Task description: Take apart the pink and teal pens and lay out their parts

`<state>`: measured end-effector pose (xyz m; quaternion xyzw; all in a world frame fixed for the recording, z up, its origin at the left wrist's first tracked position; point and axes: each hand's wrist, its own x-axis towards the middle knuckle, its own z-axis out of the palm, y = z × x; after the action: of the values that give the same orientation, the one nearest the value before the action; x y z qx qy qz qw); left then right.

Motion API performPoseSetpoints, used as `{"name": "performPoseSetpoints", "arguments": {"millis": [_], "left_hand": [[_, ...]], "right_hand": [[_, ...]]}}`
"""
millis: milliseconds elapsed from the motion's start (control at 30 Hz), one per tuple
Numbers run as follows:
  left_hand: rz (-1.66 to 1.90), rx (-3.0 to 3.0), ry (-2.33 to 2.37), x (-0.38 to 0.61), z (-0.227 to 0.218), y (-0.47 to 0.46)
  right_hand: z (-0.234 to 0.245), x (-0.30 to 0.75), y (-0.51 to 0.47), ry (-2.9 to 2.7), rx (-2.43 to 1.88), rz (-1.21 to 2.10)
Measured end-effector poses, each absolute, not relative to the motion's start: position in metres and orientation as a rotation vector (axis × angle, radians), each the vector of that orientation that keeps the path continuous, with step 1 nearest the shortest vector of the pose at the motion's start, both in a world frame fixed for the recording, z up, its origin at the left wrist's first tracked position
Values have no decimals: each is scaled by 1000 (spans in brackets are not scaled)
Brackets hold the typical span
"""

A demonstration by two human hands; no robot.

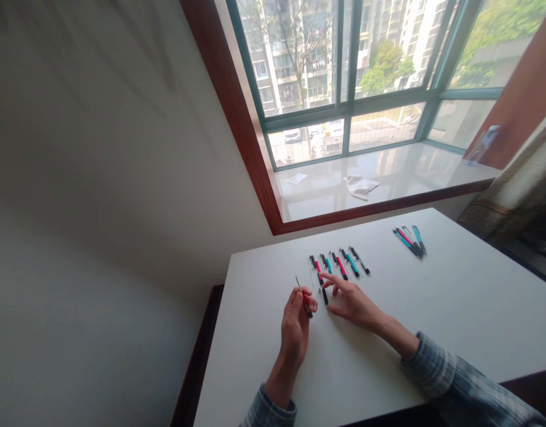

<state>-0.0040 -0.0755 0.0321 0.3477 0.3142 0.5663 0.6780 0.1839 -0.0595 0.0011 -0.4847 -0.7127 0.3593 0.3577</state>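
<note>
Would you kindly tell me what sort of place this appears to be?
Probably a room in a home: a curtain hangs by a wide windowsill, and apartment-like buildings stand outside.

Red and black pen (305,300), white table (433,296), bluish plaid sleeves (437,365), teal window frame (349,108)

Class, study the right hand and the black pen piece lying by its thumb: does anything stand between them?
Nothing visible does. The black pen piece lies on the white table close to the thumb of the right hand; whether they touch is unclear. The row of pen parts lies beyond, not between.
</note>
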Motion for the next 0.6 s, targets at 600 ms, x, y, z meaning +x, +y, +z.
{"name": "performPoseSetpoints", "arguments": {"millis": [600], "left_hand": [[1253, 807, 734, -3, 31, -74]], "right_hand": [[-4, 186, -58, -1867, -1228, 913]]}}
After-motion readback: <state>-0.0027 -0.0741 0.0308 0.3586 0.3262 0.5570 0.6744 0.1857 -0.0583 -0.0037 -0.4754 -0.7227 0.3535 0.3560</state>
